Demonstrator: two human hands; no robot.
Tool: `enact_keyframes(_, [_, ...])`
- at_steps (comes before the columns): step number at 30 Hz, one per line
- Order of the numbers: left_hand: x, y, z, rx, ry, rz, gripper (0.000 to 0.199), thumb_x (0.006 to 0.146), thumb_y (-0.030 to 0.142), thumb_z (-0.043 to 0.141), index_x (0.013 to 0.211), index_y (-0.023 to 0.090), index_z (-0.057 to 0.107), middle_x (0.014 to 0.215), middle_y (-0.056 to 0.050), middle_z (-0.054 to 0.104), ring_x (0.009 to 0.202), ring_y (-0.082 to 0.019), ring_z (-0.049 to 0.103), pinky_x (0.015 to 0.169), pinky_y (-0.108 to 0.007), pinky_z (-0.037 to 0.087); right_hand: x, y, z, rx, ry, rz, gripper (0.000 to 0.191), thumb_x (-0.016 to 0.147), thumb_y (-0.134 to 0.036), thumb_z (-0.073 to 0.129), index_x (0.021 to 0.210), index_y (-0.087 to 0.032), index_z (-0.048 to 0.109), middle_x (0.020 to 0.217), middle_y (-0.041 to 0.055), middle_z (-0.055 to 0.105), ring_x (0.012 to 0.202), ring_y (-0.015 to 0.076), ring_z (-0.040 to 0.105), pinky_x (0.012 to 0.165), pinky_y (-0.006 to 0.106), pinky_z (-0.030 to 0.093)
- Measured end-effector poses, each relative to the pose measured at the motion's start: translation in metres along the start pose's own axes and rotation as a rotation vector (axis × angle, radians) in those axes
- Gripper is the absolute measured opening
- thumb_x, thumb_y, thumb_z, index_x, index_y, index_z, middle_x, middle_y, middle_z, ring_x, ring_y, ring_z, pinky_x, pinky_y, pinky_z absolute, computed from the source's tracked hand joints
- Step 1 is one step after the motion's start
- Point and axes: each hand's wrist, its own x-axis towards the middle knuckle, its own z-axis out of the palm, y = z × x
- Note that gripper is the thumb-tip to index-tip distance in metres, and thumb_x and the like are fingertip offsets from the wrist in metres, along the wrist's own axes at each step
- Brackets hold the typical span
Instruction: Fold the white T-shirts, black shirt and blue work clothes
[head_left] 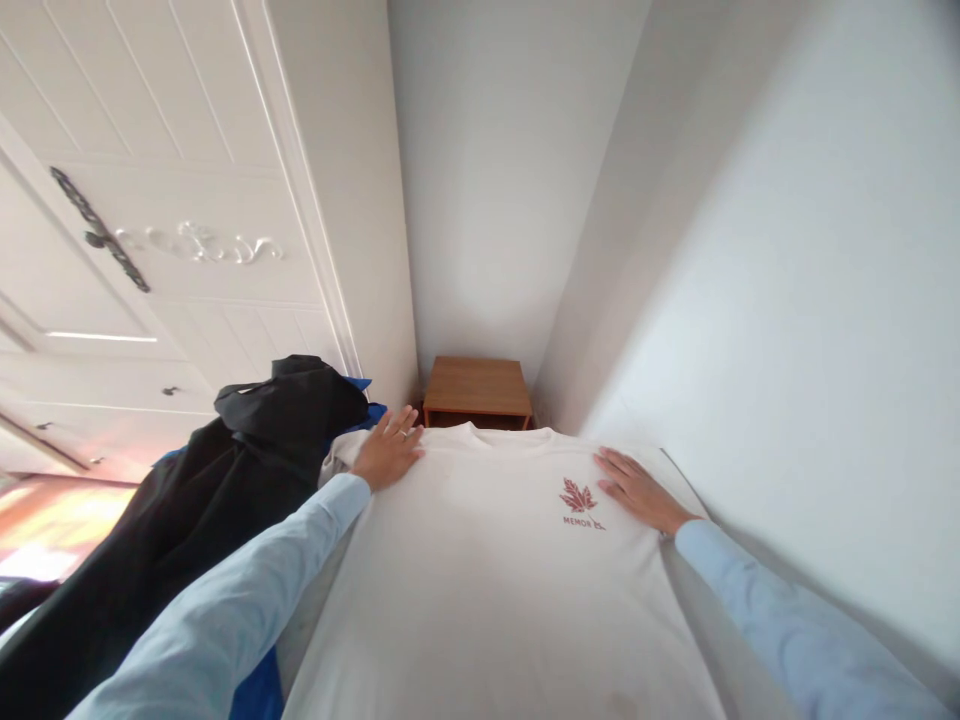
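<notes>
A white T-shirt (487, 580) lies spread out flat, its collar at the far end. On its chest, right of centre, is a dark red maple leaf print (577, 497) with lettering under it. My left hand (390, 450) rests flat on the shirt's left shoulder, fingers apart, a ring on one finger. My right hand (637, 490) lies on the right shoulder beside the leaf print, fingers stretched out. Neither hand grips the cloth. The shirt's lower end runs out of view at the bottom.
Black clothing (247, 480) is heaped to the left, with blue fabric (259, 690) under it. A wooden nightstand (478, 387) stands beyond the collar. A white wardrobe (202, 180) rises at the left, and a pale wall (810, 300) borders the right side.
</notes>
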Motion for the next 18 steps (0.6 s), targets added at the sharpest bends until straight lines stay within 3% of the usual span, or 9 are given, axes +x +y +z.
enact_keyframes(4, [0.003,0.024,-0.025,0.066,0.101,-0.134,0.056,0.092,0.015,0.040,0.148,0.011,0.049,0.161,-0.018,0.036,0.154,-0.033,0.016,0.124,-0.056,0.012,0.007,-0.021,-0.020,-0.085,0.034,0.062,0.064,0.101,-0.052,0.033,0.151,-0.013,0.043,0.160,0.0201,0.036,0.150,0.0319,0.031,0.122,0.057,0.026])
enact_keyframes(6, [0.007,0.050,-0.036,0.034,0.121,-0.068,0.057,0.092,0.012,0.036,0.147,0.008,0.049,0.163,-0.018,0.032,0.155,-0.031,0.014,0.125,-0.052,0.012,0.003,-0.029,-0.030,-0.097,0.067,0.049,0.064,0.102,-0.052,0.032,0.153,-0.013,0.040,0.160,0.0192,0.035,0.151,0.0304,0.030,0.123,0.054,0.025])
enact_keyframes(8, [0.014,0.079,-0.040,-0.037,0.084,0.047,0.053,0.098,0.022,0.036,0.147,0.007,0.048,0.163,-0.018,0.030,0.155,-0.030,0.014,0.125,-0.049,0.015,-0.007,-0.033,-0.037,-0.104,0.086,0.030,0.064,0.102,-0.052,0.032,0.154,-0.016,0.038,0.160,0.0172,0.036,0.151,0.0289,0.030,0.124,0.052,0.025])
enact_keyframes(10, [0.021,0.104,-0.034,-0.116,0.004,0.115,0.059,0.100,0.039,0.038,0.150,0.007,0.045,0.164,-0.019,0.028,0.155,-0.032,0.014,0.124,-0.050,0.017,-0.020,-0.032,-0.039,-0.119,0.085,0.060,0.065,0.101,-0.053,0.032,0.154,-0.016,0.038,0.160,0.0173,0.037,0.150,0.0299,0.031,0.124,0.053,0.025])
enact_keyframes(13, [0.027,0.124,-0.013,-0.185,-0.121,0.070,0.070,0.100,0.054,0.035,0.154,0.010,0.038,0.164,-0.020,0.027,0.154,-0.034,0.017,0.122,-0.054,0.019,-0.046,-0.021,-0.029,-0.125,0.047,0.212,0.065,0.101,-0.051,0.032,0.153,-0.012,0.039,0.158,0.0212,0.039,0.148,0.0336,0.034,0.120,0.056,0.030])
enact_keyframes(18, [0.024,0.114,0.021,-0.207,-0.101,-0.002,0.073,0.099,0.060,0.031,0.156,0.015,0.036,0.165,-0.018,0.023,0.153,-0.035,0.020,0.123,-0.054,0.016,-0.082,-0.003,0.000,-0.096,0.066,0.305,0.062,0.103,-0.046,0.027,0.151,-0.010,0.041,0.158,0.0208,0.040,0.148,0.0310,0.035,0.119,0.051,0.034])
